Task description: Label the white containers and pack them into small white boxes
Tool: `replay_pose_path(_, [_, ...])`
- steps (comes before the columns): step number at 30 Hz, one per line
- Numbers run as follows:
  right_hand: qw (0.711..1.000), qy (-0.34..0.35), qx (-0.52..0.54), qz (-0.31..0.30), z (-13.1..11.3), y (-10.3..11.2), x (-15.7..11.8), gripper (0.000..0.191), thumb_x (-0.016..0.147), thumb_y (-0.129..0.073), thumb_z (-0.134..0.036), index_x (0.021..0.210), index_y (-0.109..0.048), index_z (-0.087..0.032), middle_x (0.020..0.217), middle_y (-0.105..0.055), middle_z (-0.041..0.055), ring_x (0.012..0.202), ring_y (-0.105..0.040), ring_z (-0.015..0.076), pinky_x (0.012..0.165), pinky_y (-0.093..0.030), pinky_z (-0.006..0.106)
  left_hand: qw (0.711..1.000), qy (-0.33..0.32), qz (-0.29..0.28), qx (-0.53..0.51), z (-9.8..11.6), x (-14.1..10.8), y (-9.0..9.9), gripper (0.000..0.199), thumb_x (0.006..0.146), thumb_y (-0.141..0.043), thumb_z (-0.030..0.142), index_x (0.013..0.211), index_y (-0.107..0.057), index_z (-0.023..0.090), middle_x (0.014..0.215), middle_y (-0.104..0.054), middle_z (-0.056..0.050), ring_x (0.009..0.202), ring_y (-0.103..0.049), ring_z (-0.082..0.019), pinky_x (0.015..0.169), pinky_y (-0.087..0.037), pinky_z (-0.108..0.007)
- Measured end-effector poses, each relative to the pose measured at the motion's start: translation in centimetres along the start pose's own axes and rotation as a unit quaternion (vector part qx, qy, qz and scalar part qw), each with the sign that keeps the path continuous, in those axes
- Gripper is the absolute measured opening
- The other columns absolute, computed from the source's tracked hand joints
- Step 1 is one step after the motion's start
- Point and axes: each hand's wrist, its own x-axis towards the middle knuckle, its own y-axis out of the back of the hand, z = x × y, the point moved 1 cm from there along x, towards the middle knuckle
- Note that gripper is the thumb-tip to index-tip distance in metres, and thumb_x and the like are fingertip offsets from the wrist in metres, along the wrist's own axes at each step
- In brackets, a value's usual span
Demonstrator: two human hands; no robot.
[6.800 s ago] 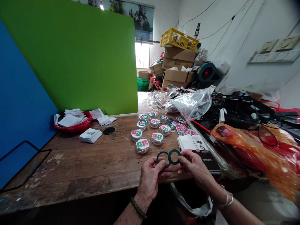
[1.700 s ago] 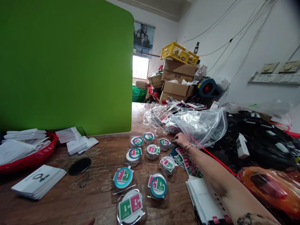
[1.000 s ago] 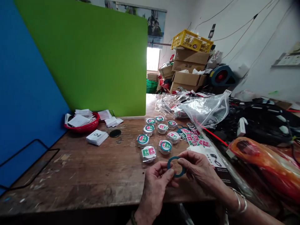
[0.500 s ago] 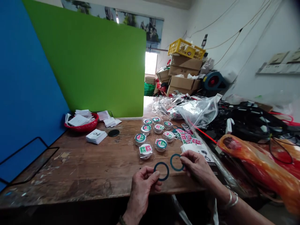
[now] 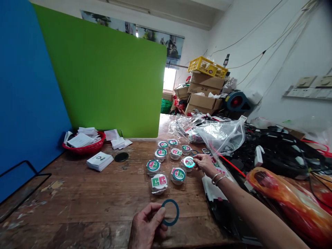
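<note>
Head view — left hand point(image 5: 145, 228), near edge of the table point(image 5: 90, 204): thumb and fingers pinched shut on a ring point(image 5: 170, 212), held just above the wood. Right hand point(image 5: 204, 164), farther and to the right: fingertips closed on a second ring laid on a wrapped puck point(image 5: 188, 162). More pucks point(image 5: 158, 181) lie in rows just left of it. Far left: red basket point(image 5: 84, 148) of leaflets, card stack point(image 5: 100, 160), black disc point(image 5: 121, 157). Far right: clear bag point(image 5: 220, 133).
</note>
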Motion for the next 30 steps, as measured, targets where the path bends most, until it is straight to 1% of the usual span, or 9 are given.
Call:
replay_pose_path(5, [1.000, -0.007, 0.008, 0.000, 0.4, 0.2, 0.9, 0.018, 0.077, -0.068, -0.028, 0.082, -0.067, -0.010, 0.053, -0.062, 0.0005, 0.041, -0.052, 0.0096, 0.040, -0.041, 0.019, 1.000, 0.002, 0.012, -0.006, 0.9, 0.1, 0.6, 0.046, 0.061, -0.085, 0.051, 0.083, -0.069, 0.013, 0.058, -0.066, -0.001, 0.046, -0.060, -0.013, 0.046, -0.048, -0.021])
replay_pose_path(9, [0.999, -0.010, 0.039, -0.029, -1.3, -0.1, -1.2, 0.032, 0.077, -0.071, -0.038, 0.093, -0.066, -0.010, 0.058, -0.064, 0.0011, 0.044, -0.053, 0.0096, 0.041, -0.043, 0.020, 1.000, -0.014, 0.016, -0.009, 1.0, 0.2, 1.4, 0.041, 0.067, -0.081, 0.046, 0.087, -0.068, 0.013, 0.059, -0.067, 0.000, 0.049, -0.062, -0.013, 0.048, -0.050, -0.021])
replay_pose_path(14, [0.987, 0.009, 0.044, -0.155, -4.7, -4.6, -5.8, 0.033, 0.079, -0.067, -0.043, 0.094, -0.067, -0.013, 0.059, -0.064, -0.0007, 0.045, -0.055, 0.0113, 0.042, -0.044, 0.021, 0.998, -0.037, 0.035, -0.030, 1.3, 0.0, 1.8, 0.037, 0.067, -0.082, 0.040, 0.087, -0.068, 0.013, 0.064, -0.066, 0.001, 0.053, -0.063, -0.014, 0.048, -0.053, -0.023])
replay_pose_path(17, [0.981, 0.020, 0.019, -0.191, -5.4, -7.9, -6.9, 0.026, 0.084, -0.061, -0.038, 0.090, -0.068, -0.014, 0.058, -0.063, -0.0014, 0.044, -0.055, 0.0112, 0.041, -0.041, 0.021, 0.998, -0.042, 0.040, -0.025, 1.5, -0.1, 2.2, 0.036, 0.068, -0.081, 0.040, 0.088, -0.069, 0.012, 0.067, -0.067, 0.000, 0.054, -0.064, -0.014, 0.049, -0.054, -0.023])
replay_pose_path(20, [0.978, 0.051, -0.054, -0.197, -5.6, -9.6, -6.6, 0.022, 0.087, -0.057, -0.031, 0.088, -0.071, -0.014, 0.060, -0.065, 0.0003, 0.048, -0.057, 0.0125, 0.047, -0.042, 0.022, 0.998, -0.047, 0.042, -0.019, 1.8, -0.4, 2.6, 0.036, 0.067, -0.081, 0.039, 0.088, -0.070, 0.011, 0.069, -0.068, -0.001, 0.055, -0.064, -0.014, 0.050, -0.055, -0.023])
replay_pose_path(23, [0.963, 0.158, -0.149, -0.160, -6.6, -9.3, -7.3, 0.021, 0.087, -0.059, -0.030, 0.089, -0.076, -0.017, 0.074, -0.071, 0.0053, 0.070, -0.065, 0.0181, 0.066, -0.049, 0.027, 0.997, -0.050, 0.048, -0.019, 2.4, -0.6, 2.7, 0.036, 0.066, -0.082, 0.039, 0.087, -0.070, 0.012, 0.069, -0.068, -0.002, 0.056, -0.064, -0.015, 0.050, -0.055, -0.024])
replay_pose_path(25, [0.957, 0.194, -0.142, -0.164, -7.5, -8.7, -9.1, 0.023, 0.089, -0.061, -0.033, 0.098, -0.076, -0.018, 0.089, -0.073, 0.0075, 0.084, -0.066, 0.0211, 0.076, -0.051, 0.029, 0.997, -0.055, 0.044, -0.017, 2.9, -0.8, 2.3, 0.036, 0.066, -0.082, 0.040, 0.085, -0.070, 0.012, 0.068, -0.068, -0.002, 0.055, -0.064, -0.015, 0.051, -0.055, -0.025])
replay_pose_path(27, [0.958, 0.167, -0.090, -0.216, -8.1, -8.1, -11.7, 0.032, 0.089, -0.062, -0.036, 0.115, -0.072, -0.020, 0.100, -0.073, 0.0075, 0.087, -0.067, 0.0209, 0.077, -0.052, 0.029, 0.998, -0.059, 0.025, -0.011, 3.1, -0.9, 1.7, 0.037, 0.066, -0.082, 0.042, 0.085, -0.070, 0.013, 0.070, -0.068, -0.002, 0.056, -0.064, -0.016, 0.053, -0.055, -0.026])
replay_pose_path(30, [0.958, 0.108, -0.024, -0.266, -7.5, -7.5, -14.9, 0.041, 0.090, -0.061, -0.038, 0.128, -0.066, -0.022, 0.100, -0.073, 0.0052, 0.075, -0.066, 0.0165, 0.067, -0.053, 0.025, 0.997, -0.063, -0.019, 0.033, 2.6, -0.5, 1.0, 0.038, 0.070, -0.076, 0.049, 0.085, -0.069, 0.015, 0.068, -0.067, -0.003, 0.053, -0.062, -0.017, 0.051, -0.054, -0.028])
